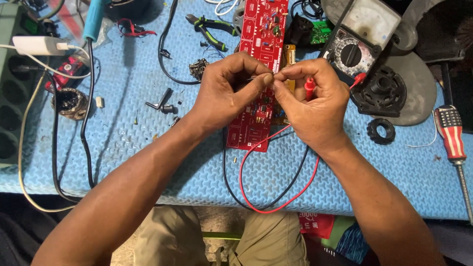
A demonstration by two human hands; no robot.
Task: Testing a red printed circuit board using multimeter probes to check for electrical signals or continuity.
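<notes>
My left hand and my right hand meet fingertip to fingertip above a long red circuit board that lies on the blue mat. Between the thumbs and forefingers they pinch a small thin metal part, too small to name. My right hand also grips a red test probe, and its red lead loops down to the table's front edge beside a black lead. The leads run toward an analog multimeter just behind my right hand.
Green-handled pliers lie behind the board. A black round part and a small black gear sit at the right, beside a striped-handle screwdriver. At the left are a white charger, black cables and a wound coil.
</notes>
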